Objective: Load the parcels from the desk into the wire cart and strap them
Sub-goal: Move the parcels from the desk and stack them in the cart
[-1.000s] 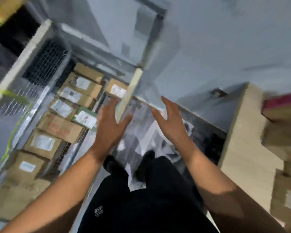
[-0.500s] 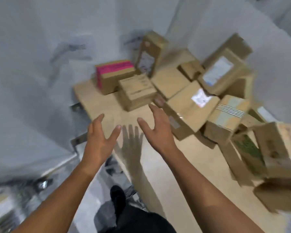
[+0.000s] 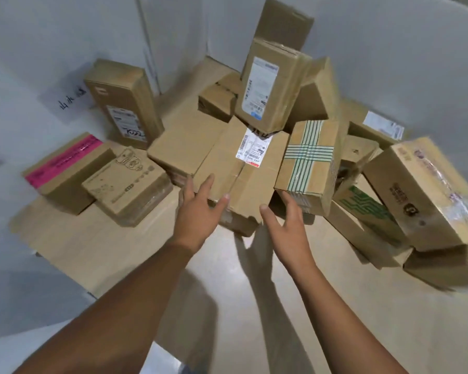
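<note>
- Brown flat cardboard parcel w/ white barcode label sits near-centre of the heap, tilted, near edge jutting over bare desk.
- left hand: fingers straight and spread wide at the parcel's near-left corner. Holds nothing. Touching or just off it, can't tell.
- right hand: also wide open, thumb toward the near edge, fingertips going into shadow under the neighbour box, so contact can't be told. Nothing gripped.
- Step, my read: picking the next parcel off the desk. Loading looks far from done, since many pkgs lie here. Wire cart not in view, so no word on strapping.
- Next move prob. needs both palms clamped on opposite sides, then a slow draw toward the near edge. A tall cardboard box w/ big white-and-blue label leans on the parcel's far end and could topple.
- Touching on the right: cardboard box crossed w/ green-striped tape.
- Just beside on the left: plain flat cardboard box.
- Further left: cartoon-printed cardboard box, pink-taped cardboard box, upright narrow cardboard box at far left.
- Right side: large clear-taped cardboard box resting over a green-printed cardboard box.
- Surface: pale wood-look desk, arm shadows across its near part.
- Room: grey-white walls meet in a corner behind the heap. Dark handwriting on the left wall.
</note>
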`<state>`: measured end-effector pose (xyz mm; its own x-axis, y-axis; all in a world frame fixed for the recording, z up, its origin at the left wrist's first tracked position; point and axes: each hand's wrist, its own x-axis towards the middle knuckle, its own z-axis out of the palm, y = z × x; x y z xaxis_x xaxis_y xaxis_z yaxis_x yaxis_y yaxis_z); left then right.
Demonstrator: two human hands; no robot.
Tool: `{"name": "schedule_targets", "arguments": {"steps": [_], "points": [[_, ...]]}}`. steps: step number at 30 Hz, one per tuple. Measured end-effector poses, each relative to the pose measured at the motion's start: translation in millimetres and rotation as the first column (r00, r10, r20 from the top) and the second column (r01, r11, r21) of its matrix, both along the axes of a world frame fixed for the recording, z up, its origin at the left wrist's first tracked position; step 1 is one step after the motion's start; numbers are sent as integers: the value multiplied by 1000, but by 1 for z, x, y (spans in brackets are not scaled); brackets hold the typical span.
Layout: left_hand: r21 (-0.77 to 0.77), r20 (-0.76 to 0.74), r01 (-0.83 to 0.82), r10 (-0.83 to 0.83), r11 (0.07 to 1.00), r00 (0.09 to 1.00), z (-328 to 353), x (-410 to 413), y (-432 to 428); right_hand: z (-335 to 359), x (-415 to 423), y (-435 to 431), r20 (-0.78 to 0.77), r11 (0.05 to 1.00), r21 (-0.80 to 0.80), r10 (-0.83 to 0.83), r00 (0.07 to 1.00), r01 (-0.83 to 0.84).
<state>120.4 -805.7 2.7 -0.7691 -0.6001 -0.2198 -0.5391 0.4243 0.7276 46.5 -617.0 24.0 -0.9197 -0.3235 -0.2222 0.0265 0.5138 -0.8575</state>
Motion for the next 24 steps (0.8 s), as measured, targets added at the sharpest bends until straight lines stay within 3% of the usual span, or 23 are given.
{"name": "schedule_targets", "arguments": {"steps": [4, 14, 17, 20, 24], "points": [[-14, 37, -62, 62, 998, 997, -11, 0, 2, -14, -10, 3, 118, 998, -60, -2, 993, 9], [58, -119, -281, 286, 958, 951, -24, 59, 30, -28, -23, -9, 308, 996, -47, -58, 950, 76], [145, -89, -277, 292, 950, 952, -28, 77, 23, -33, -26, -19, 348, 994, -64, -56, 936, 83], [99, -27, -206, 209, 974, 977, -24, 87, 19, -35, -26, -28, 386, 989, -110, -48, 921, 98], [218, -151, -205, 241, 954, 959, -23, 88, 23, -43, -22, -31, 431, 974, -188, -34, 902, 127]]}}
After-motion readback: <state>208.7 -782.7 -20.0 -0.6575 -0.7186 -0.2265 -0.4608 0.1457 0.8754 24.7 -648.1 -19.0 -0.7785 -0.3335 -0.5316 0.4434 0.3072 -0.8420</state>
